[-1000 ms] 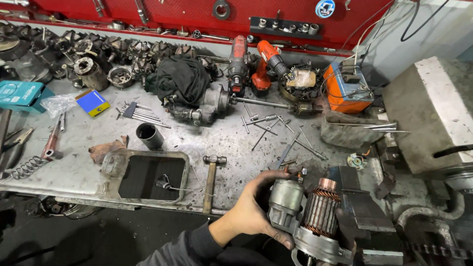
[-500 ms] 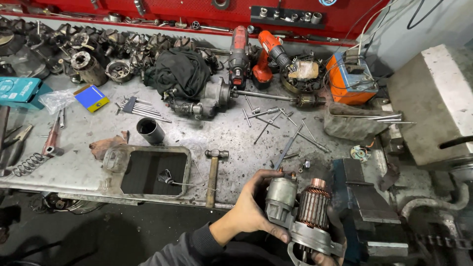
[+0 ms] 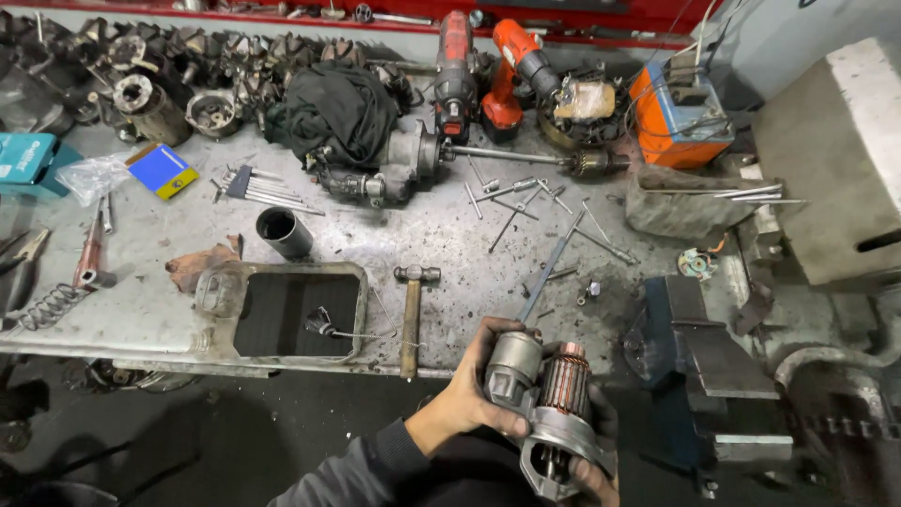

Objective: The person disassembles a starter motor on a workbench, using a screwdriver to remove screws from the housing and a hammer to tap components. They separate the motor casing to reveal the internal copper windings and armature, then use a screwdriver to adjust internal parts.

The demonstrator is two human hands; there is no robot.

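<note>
– What have your hands got?
– My left hand [image 3: 474, 399] is wrapped around the starter motor [image 3: 544, 413], just off the bench [image 3: 450, 244] edge near the hammer [image 3: 411, 314]. My right hand [image 3: 593, 481] grips its housing from below; only 2 fingertips show

A grimy metal workbench [image 3: 450, 249] carries a hammer [image 3: 411, 314], a dark cup [image 3: 282, 232], loose rods [image 3: 511, 202] and a black rag [image 3: 340, 108].

Grey cluttered workbench [image 3: 450, 253]; red cabinet [image 3: 563, 7] behind.
</note>
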